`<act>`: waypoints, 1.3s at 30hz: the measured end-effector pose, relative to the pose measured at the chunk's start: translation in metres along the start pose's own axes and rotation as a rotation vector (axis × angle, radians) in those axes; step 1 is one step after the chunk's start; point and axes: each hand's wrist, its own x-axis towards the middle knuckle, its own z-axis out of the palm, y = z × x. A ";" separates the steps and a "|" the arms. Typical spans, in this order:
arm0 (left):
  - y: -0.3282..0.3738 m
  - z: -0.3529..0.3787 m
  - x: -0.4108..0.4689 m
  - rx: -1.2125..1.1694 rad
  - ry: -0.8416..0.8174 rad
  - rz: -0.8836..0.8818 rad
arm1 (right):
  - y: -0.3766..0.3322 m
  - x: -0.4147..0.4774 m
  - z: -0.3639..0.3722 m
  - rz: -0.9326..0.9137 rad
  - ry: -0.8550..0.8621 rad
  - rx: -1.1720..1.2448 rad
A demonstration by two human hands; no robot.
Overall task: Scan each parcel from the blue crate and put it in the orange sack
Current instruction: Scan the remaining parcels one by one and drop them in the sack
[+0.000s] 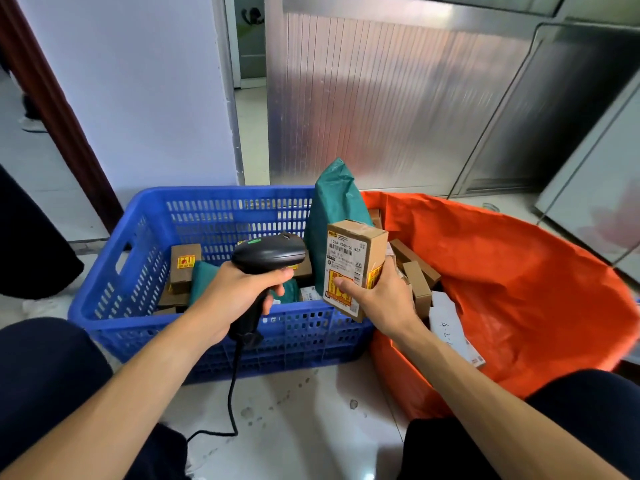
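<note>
Floor (311, 427) bears blue crate (221, 206) — orange sack (519, 271) beside.

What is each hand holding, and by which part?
The left hand grips the scanner by its handle; the right hand holds the cardboard box by its lower end.

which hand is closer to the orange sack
Right. The right hand holds a cardboard parcel at the edge of the orange sack; the left hand grips the barcode scanner over the blue crate.

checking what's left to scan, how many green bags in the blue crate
2. A tall green bag stands at the blue crate's right end; a flat green bag lies low near the middle, partly behind the left hand. Others may be buried.
</note>
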 end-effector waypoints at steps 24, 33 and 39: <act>0.030 0.088 0.027 -0.065 -0.230 0.037 | 0.069 -0.045 -0.116 0.219 0.238 -0.086; 0.029 0.114 0.033 -0.070 -0.203 0.025 | 0.111 -0.059 -0.132 0.334 0.242 -0.295; 0.029 0.118 0.034 -0.096 -0.199 -0.052 | 0.130 -0.057 -0.131 0.366 0.213 -0.231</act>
